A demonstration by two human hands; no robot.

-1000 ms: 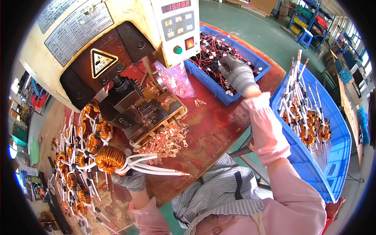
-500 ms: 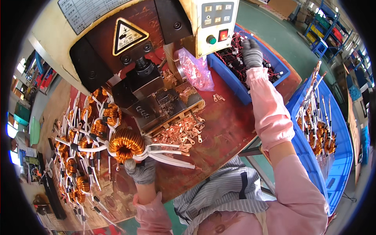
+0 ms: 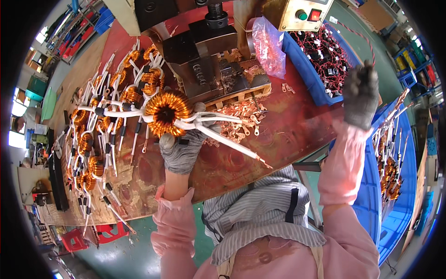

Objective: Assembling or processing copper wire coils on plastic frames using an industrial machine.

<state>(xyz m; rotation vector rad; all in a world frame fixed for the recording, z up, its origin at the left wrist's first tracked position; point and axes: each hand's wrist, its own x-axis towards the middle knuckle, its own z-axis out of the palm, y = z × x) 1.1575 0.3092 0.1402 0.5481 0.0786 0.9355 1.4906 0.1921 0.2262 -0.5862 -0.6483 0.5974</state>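
My left hand (image 3: 182, 151), in a grey glove, is closed around a toroidal coil (image 3: 163, 108) wound with copper wire. Thick white-sleeved leads (image 3: 218, 132) stick out from the coil on both sides; one on the right ends in bare copper strands. My right hand (image 3: 361, 100), gloved too, is raised at the right with its fingers pinched together. From its fingertips a thin twisted red-and-black wire (image 3: 364, 36) arcs up and left to a small white connector. Beneath that arc stands a blue bin (image 3: 302, 69) full of similar wires (image 3: 325, 51).
A black press tool (image 3: 204, 69) stands at the table's back, loose copper lugs (image 3: 244, 116) before it. Several more coils (image 3: 86, 142) crowd the left side. A pink plastic bag (image 3: 269, 46) leans beside the press. Another blue bin (image 3: 404, 204) at far right holds coils.
My right hand has come out of the wire bin, moving right with a wire in its fingers. The coil in my left hand has turned, showing more of its central hole. The view has shifted.
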